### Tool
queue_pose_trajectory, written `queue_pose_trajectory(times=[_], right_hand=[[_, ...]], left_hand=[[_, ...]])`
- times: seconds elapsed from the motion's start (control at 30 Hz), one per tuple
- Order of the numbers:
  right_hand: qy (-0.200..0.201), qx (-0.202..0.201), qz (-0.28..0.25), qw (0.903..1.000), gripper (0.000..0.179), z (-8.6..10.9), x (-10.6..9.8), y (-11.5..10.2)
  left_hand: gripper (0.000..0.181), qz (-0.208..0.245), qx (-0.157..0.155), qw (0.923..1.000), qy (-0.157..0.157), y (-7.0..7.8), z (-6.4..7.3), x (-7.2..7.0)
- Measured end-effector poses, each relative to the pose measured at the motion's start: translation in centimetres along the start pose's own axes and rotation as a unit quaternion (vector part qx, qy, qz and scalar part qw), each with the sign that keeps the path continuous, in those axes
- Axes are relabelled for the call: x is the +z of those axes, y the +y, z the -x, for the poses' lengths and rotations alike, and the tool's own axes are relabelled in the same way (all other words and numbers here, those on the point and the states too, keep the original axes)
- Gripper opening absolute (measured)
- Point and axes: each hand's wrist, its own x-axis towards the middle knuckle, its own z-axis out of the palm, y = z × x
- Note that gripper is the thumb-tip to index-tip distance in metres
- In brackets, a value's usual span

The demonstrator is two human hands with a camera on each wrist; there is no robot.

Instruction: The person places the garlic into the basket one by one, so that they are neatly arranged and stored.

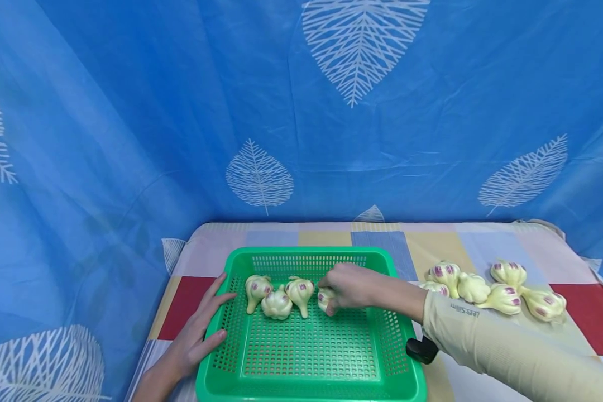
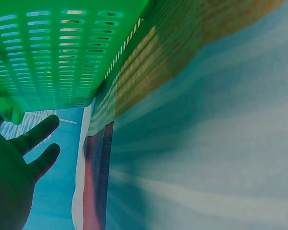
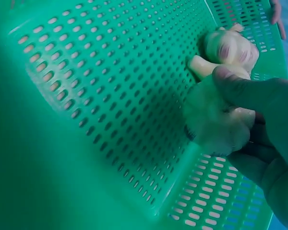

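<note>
A green plastic basket with slotted walls stands on the table in front of me. Inside it my right hand grips a garlic bulb, pinched between thumb and fingers in the right wrist view. To its left in the basket lie several more garlic bulbs, among them one with its stem toward me, a rounder one and one at the left wall. My left hand rests on the basket's left rim with fingers spread; the left wrist view shows part of the hand beside the basket wall.
Several loose garlic bulbs lie in a group on the patchwork tablecloth, right of the basket. A black object sits by the basket's right side, partly under my right forearm. A blue curtain with white leaves hangs behind the table.
</note>
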Motion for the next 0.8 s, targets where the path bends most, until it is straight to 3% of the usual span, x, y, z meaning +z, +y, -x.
queue_pose_trajectory(times=[0.17, 0.4, 0.5, 0.63, 0.8], right_hand=[[-0.025, 0.016, 0.031, 0.9991, 0.039, -1.0, -0.1, -0.1], [-0.056, 0.014, 0.099, 0.9934, 0.043, -2.2, -0.1, -0.6], [-0.063, -0.016, 0.170, 0.9834, 0.045, -2.7, 0.0, -0.7], [-0.064, -0.049, 0.259, 0.9625, 0.050, -2.9, 0.3, -0.8], [-0.063, -0.034, 0.268, 0.9608, 0.060, -2.7, 0.0, -1.1]], left_hand=[[0.065, 0.007, 0.009, 0.9999, 0.000, 0.0, -0.1, 0.0], [0.065, 0.007, 0.007, 0.9999, -0.002, 0.0, 0.0, -0.2], [0.064, 0.005, 0.004, 1.0000, -0.003, 0.0, 0.0, -0.2], [0.064, 0.006, -0.003, 1.0000, -0.004, 0.0, 0.0, -0.2], [0.064, 0.004, -0.003, 1.0000, -0.004, 0.0, 0.0, -0.2]])
